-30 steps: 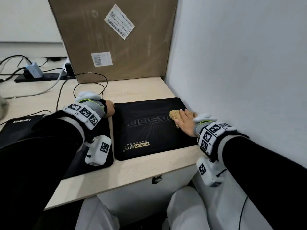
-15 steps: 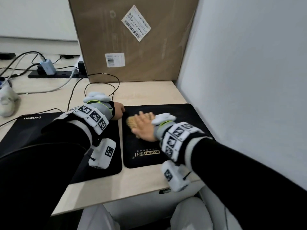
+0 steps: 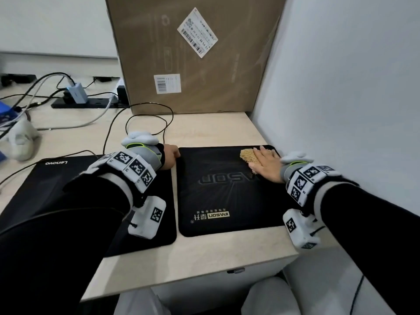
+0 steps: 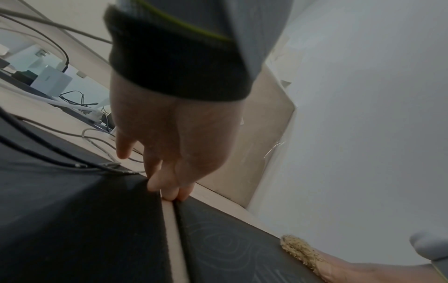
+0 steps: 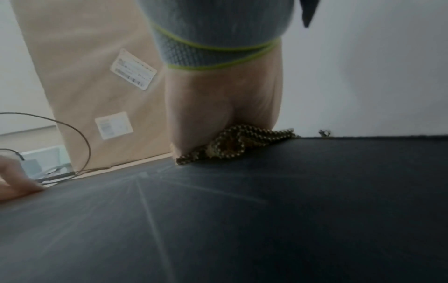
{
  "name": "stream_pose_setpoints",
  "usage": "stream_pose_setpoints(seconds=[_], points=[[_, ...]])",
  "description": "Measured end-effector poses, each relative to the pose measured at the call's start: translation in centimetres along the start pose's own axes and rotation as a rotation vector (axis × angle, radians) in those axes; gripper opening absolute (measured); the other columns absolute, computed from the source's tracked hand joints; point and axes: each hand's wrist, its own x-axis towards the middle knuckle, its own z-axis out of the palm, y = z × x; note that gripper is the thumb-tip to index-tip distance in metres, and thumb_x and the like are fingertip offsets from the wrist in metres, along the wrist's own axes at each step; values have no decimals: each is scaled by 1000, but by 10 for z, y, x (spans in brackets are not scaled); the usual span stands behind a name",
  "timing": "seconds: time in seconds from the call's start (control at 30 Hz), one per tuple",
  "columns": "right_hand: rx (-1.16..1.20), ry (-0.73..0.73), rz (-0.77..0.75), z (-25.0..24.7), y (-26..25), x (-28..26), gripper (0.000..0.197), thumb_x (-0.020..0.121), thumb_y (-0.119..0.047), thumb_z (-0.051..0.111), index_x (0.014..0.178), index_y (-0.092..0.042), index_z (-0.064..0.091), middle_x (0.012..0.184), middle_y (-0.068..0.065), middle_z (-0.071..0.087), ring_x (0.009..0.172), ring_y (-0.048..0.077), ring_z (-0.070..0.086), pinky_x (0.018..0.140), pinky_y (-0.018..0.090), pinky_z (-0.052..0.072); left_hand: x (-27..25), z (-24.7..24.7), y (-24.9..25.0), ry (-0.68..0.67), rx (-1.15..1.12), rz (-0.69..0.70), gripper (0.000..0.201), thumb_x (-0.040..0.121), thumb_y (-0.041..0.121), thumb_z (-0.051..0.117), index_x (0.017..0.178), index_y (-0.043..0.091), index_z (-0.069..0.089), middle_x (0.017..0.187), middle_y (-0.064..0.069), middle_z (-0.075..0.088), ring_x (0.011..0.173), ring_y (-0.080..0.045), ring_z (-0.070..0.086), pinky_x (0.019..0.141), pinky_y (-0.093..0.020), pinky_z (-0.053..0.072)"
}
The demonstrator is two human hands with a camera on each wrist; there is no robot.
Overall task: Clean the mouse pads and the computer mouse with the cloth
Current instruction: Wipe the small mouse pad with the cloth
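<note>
Two black mouse pads lie side by side on the desk: a Lenovo pad [image 3: 45, 183] on the left and an IPASON pad [image 3: 216, 194] on the right. My right hand [image 3: 266, 162] lies flat on a tan cloth [image 3: 246, 155] and presses it onto the right pad's far right corner, close to the wall. The right wrist view shows the cloth [image 5: 232, 145] bunched under the palm. My left hand [image 3: 170, 155] rests at the far end of the gap between the pads, its fingertips [image 4: 169, 191] touching the desk and pad corners. No mouse is clearly seen.
A tall cardboard box [image 3: 193, 53] stands behind the pads and a white wall [image 3: 341, 87] runs along the right. Cables [image 3: 145, 119] loop behind my left hand toward a power strip [image 3: 86, 103]. A blurred whitish object [image 3: 20, 142] sits far left.
My right hand swept the cloth left to the middle of the right pad, then back to its far right corner. My left hand stayed in place.
</note>
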Motion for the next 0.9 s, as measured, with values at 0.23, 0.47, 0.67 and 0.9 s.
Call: stream_pose_setpoints(seconds=[0.23, 0.47, 0.67, 0.9], points=[[-116, -13, -194, 3, -77, -57, 60, 101, -38, 23, 150, -15, -5, 159, 4, -13, 146, 23, -11, 112, 31, -10, 6, 1, -3, 15, 58, 18, 39, 95, 11, 41, 132, 19, 49, 138, -10, 51, 125, -27, 49, 98, -26, 39], [-182, -133, -491, 1, -138, -22, 59, 100, -42, 23, 150, -21, -3, 159, 2, -14, 146, 22, -13, 115, 35, -11, 11, -5, 4, 8, 159, 0, 37, 97, 16, 42, 133, 17, 47, 137, -10, 51, 126, -27, 48, 99, -29, 39], [-63, -60, -217, -9, -60, 39, 63, 98, -48, 26, 150, -22, 1, 160, 6, -6, 147, 24, -8, 120, 41, -4, 14, -5, 7, 14, 210, 16, 36, 97, 13, 40, 132, 14, 49, 132, -11, 53, 110, -28, 52, 96, -31, 40], [-21, -29, 31, -9, 30, 29, 60, 99, -45, 15, 150, -20, -7, 159, 10, -10, 147, 29, -3, 120, 44, 1, 24, 2, -7, 15, 174, 21, 33, 96, 19, 38, 126, 22, 51, 129, -10, 57, 117, -29, 53, 97, -33, 42]])
